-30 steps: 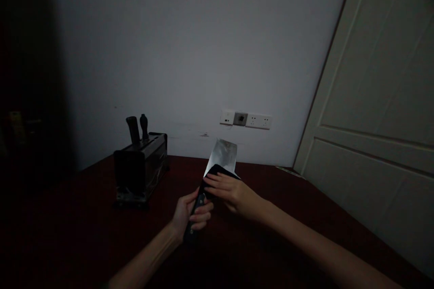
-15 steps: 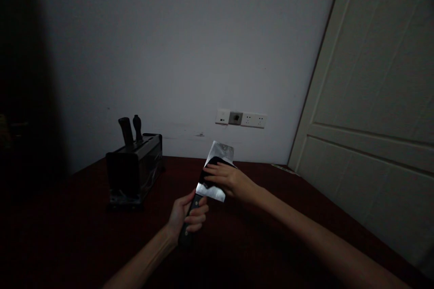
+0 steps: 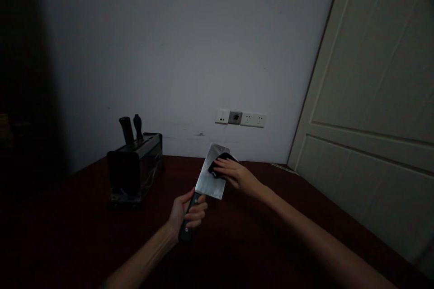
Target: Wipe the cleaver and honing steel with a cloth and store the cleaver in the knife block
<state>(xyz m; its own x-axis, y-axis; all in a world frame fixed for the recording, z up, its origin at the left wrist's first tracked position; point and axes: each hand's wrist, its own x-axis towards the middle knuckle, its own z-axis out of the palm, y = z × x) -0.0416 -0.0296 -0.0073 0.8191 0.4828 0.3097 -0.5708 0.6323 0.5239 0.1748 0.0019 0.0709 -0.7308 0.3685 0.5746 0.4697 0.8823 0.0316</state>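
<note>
My left hand [image 3: 187, 213] is wrapped round the black riveted handle of a cleaver [image 3: 209, 183]. The broad metal blade points up and away, held above the table. Against the upper right part of the blade, my right hand [image 3: 235, 174] presses a black cloth [image 3: 220, 161] with its fingers laid over it. Part of the cloth is hidden under the fingers. The blade's lower half near the handle shows bare.
A dark knife block [image 3: 135, 162] with two black handles [image 3: 132, 128] sticking up stands at the left of the dark red table [image 3: 257, 244]. Wall sockets [image 3: 240, 118] are behind, and a pale panelled door [image 3: 359, 140] is at the right.
My right hand has slid the cloth up and to the right across the blade, baring the part near the handle. My left hand keeps its hold on the cleaver, nearly still.
</note>
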